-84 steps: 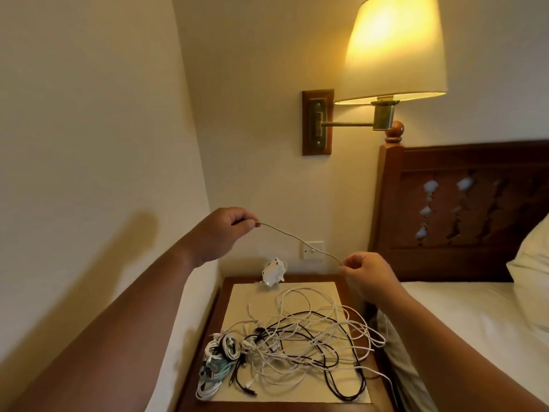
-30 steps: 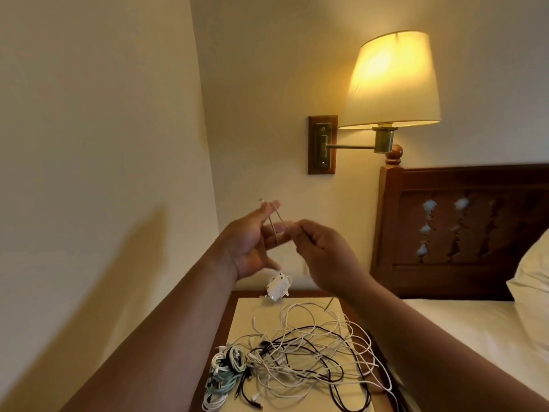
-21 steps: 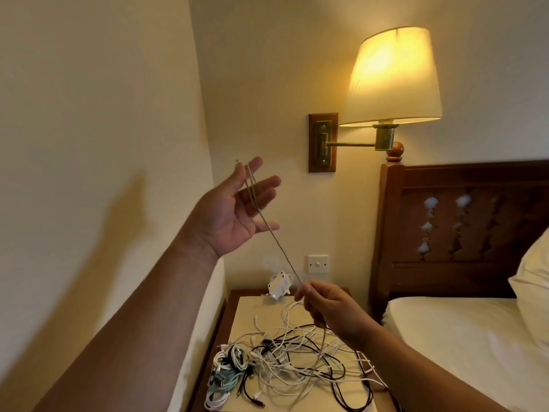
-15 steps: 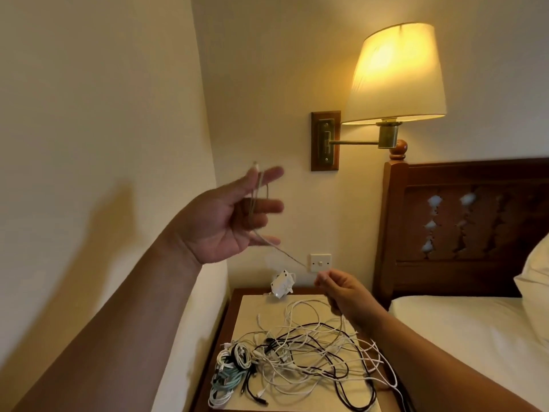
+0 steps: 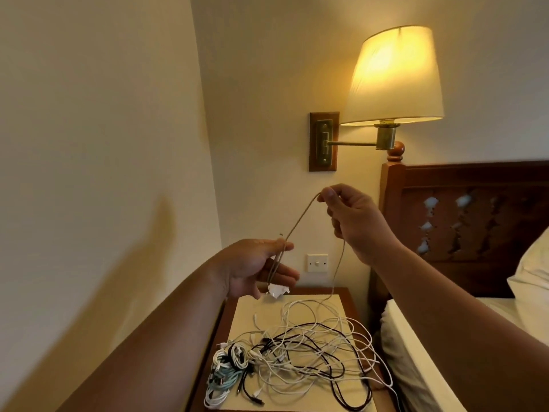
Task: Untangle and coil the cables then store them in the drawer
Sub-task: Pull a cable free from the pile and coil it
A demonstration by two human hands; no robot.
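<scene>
A thin pale cable [image 5: 300, 219] runs between both hands above the nightstand. My left hand [image 5: 255, 267] holds a loop of it between thumb and fingers, with the other fingers spread. My right hand [image 5: 353, 221] is raised higher and pinches the cable at its fingertips; from there the cable drops down to the tangle. A tangle of white and black cables [image 5: 312, 352] lies on the nightstand [image 5: 347, 295]. Several coiled cables [image 5: 228, 370], white and teal, lie at the tangle's left. No drawer is in view.
A small white plug [image 5: 277, 290] sits at the nightstand's back, below my left hand. A lit wall lamp [image 5: 395, 78] hangs above. The bed [image 5: 421, 367] and wooden headboard [image 5: 475, 221] are to the right, a wall switch [image 5: 318, 263] behind, the wall close on the left.
My right hand rose from near the nightstand to above my left hand, drawing the cable up. My left hand dropped lower and still holds its loop.
</scene>
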